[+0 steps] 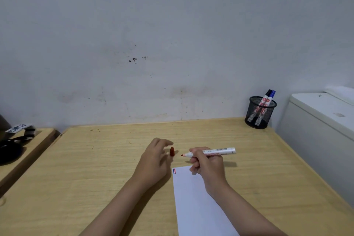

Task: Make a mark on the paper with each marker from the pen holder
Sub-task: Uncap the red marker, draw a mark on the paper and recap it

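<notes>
Right hand (207,163): grip closed around the white barrel of a red marker (210,152), which lies nearly level above the desk (95,168), uncapped red tip pointing left, rear end pointing right. The tip is off the paper, just beyond its far edge.

Left hand (155,161): palm down, fingers loosely spread, grip open and holding nothing. The red cap (172,151) stands upright on the desk right at the fingertips — whether a finger touches it cannot be told. The cap sits between the left hand and the marker tip, near both.

Paper (195,203): white sheet lying flat on the desk, running from below the right hand to the near edge of view. Its far left corner carries two short marks side by side — one red, one blue (174,171). The right wrist lies over the sheet's far right part.

Pen holder (260,113): black mesh cup at the far right corner of the desk, against the wall, well apart from the hands. Two markers lean in it, one black-capped (267,95), one blue-capped (272,96).
</notes>
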Motion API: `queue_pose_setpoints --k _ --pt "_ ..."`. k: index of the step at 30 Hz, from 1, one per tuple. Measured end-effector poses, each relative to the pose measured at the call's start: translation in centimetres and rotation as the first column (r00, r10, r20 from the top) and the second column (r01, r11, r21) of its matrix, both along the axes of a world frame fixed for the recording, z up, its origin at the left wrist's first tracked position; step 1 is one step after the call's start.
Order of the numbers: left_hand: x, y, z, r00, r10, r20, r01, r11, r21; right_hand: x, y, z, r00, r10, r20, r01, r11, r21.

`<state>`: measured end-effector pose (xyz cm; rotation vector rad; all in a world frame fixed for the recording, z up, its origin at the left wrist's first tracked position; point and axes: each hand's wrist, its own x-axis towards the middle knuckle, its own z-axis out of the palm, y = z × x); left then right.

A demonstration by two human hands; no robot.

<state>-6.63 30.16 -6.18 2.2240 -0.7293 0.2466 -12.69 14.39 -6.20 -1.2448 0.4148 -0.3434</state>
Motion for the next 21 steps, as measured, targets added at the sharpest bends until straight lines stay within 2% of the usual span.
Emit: queue_pose_setpoints --k 4,6,8,10,12,13,17,21 --pt "2.1 -1.1 0.4 0.992 -0.109 0.058 0.093 0.969 0.228 -0.1 0.0 0.4 1.000 -0.008 0.000 0.008 0.999 0.049" --pt "2.8 -1.5 0.6 0.995 -0.093 0.024 0.084 0.960 0.269 -0.3 -0.1 0.8 1.000 -0.026 0.009 0.025 0.998 0.063" --pt "2.9 -1.7 1.0 0.997 -0.038 -0.074 0.048 0.990 0.135 -0.4 -0.3 1.3 0.998 -0.050 0.044 0.048 0.998 0.048" --pt "2.3 -2.0 2.2 0.969 -0.017 -0.245 -0.020 0.989 -0.148 -0.7 -0.8 2.2 0.991 -0.066 0.120 0.065 0.998 0.016" --pt "1.4 -2.1 3.6 0.924 -0.114 -0.364 -0.050 0.910 -0.411 -1.1 -1.2 3.3 0.976 -0.068 0.207 0.073 0.997 -0.014" --pt "0.9 -2.2 4.2 0.905 -0.171 -0.391 -0.044 0.874 -0.483 -1.3 -1.3 3.8 0.967 -0.062 0.246 0.072 0.997 -0.033" --pt "-1.0 -2.6 6.1 0.850 -0.310 -0.426 0.002 0.811 -0.585 -2.3 -1.3 5.3 0.937 -0.030 0.348 0.080 0.988 -0.133" --pt "-2.7 -2.9 7.1 0.819 -0.387 -0.423 0.059 0.791 -0.609 -3.4 -1.3 6.1 0.934 -0.005 0.357 0.077 0.979 -0.190"
